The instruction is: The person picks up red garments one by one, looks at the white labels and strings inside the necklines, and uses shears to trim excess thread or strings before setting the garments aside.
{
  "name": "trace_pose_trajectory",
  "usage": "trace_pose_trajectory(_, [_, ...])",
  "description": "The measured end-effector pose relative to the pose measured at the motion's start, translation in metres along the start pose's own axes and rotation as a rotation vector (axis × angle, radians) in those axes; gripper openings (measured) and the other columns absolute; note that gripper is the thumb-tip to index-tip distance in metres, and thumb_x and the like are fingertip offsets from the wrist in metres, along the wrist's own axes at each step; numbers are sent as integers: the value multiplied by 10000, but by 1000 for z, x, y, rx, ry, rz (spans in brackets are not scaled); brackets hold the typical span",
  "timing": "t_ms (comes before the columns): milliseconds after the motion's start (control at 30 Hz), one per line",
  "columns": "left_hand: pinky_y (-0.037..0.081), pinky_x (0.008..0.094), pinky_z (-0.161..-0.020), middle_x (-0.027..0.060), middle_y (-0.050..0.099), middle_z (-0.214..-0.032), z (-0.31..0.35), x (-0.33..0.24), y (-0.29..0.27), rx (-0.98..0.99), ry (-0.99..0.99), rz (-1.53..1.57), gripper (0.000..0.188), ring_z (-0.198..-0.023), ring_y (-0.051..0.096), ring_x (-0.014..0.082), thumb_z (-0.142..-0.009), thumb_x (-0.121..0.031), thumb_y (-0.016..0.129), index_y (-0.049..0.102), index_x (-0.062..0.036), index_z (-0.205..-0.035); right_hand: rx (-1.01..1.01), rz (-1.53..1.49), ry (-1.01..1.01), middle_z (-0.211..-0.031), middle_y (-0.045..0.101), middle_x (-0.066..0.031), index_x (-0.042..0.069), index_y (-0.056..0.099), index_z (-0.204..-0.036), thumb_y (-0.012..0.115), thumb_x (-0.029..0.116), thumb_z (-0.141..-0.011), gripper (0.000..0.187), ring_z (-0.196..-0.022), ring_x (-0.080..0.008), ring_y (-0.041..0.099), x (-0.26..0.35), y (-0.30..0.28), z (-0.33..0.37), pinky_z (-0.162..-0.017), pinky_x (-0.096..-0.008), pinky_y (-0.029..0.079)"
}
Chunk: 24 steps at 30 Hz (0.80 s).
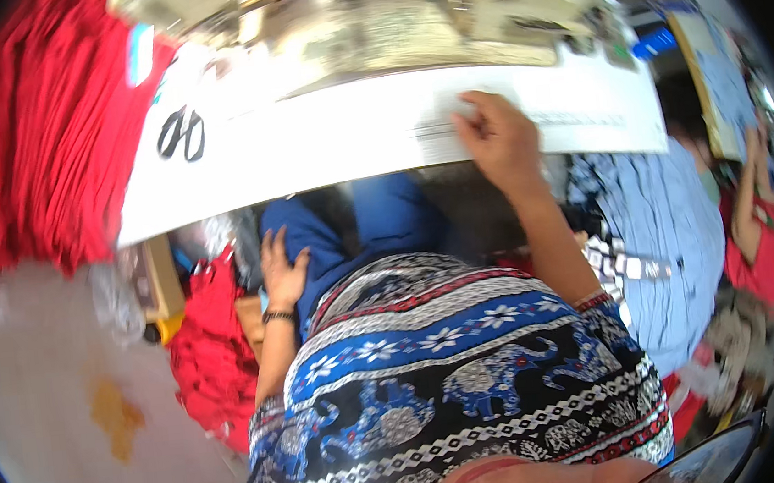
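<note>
My right hand (499,138) is over the white tabletop (323,146), close to its front edge, with the fingers curled in toward the thumb. What is inside the curl, if anything, is hidden. Faint grey markings run along the table beside it. Down at the left, my left hand (283,271) rests against my blue-trousered thigh (308,235), its fingers spread and nothing in it. A sewing machine (369,31), pale and smeared by glare, stands along the table's far side. On the table's left part lies a black double loop (181,135) resembling scissor handles.
A large bundle of red fabric (38,143) hangs at the left. More red cloth (211,340) is heaped below the table. Light blue fabric (659,245) is piled at the right, near a white-and-black label strip (629,266). A person in red (760,246) is at the far right.
</note>
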<state>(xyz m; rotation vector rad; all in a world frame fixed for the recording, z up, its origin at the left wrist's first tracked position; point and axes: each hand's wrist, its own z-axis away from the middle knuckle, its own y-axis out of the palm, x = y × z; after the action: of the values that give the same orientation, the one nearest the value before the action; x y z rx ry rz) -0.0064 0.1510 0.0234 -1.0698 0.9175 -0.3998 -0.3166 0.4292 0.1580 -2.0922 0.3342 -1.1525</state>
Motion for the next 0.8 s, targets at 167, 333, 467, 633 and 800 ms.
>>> trace_pose_trajectory(167, [284, 439, -1118, 224, 335, -1460, 5, 24, 6, 0, 1, 77, 620, -1342, 346, 384, -848, -243, 679, 435, -99, -1400, -23, -14, -7, -874, 635, -103, 99, 631, -1033, 642, 262, -841, 253, -772, -312, 638, -1, 5, 0, -678, -414, 511])
trace_pose_trajectory(333, [284, 446, -1115, 211, 337, -1413, 3, 5, -2, -65, 21, 187, 611, -1332, 338, 383, -853, -207, 676, 424, -92, -1397, -125, 20, -41, -787, 636, -45, 125, 656, -993, 688, 231, -822, 203, -638, -238, 635, 3, 8, 0, -556, -357, 489])
trace_pose_trajectory(467, [326, 441, -1078, 211, 393, -1324, 1, -13, -2, -66, 133, 5, 595, -1257, 394, 381, -812, -181, 704, 469, -63, -1346, -134, 79, -99, -787, 633, -41, 117, 652, -997, 689, 208, -833, 191, -636, -214, 645, 2, 5, 1, -558, -335, 500])
trace_pose_trajectory(633, [354, 432, -1063, 216, 404, -1314, -15, 4, 0, -35, 13, 99, 607, -1241, 414, 396, -796, -219, 721, 481, -93, -1340, -56, 122, -8, -808, 636, -29, 133, 650, -994, 664, 240, -849, 180, -652, -226, 654, 17, 7, -2, -570, -353, 515])
trace_pose_trajectory(800, [362, 432, -1057, 216, 409, -1307, -6, 4, -1, -65, -60, 89, 593, -1243, 416, 399, -797, -217, 722, 485, -102, -1328, -27, 112, 10, -741, 604, -12, 124, 657, -988, 680, 223, -845, 175, -589, -193, 614, 16, -2, -1, -544, -323, 485])
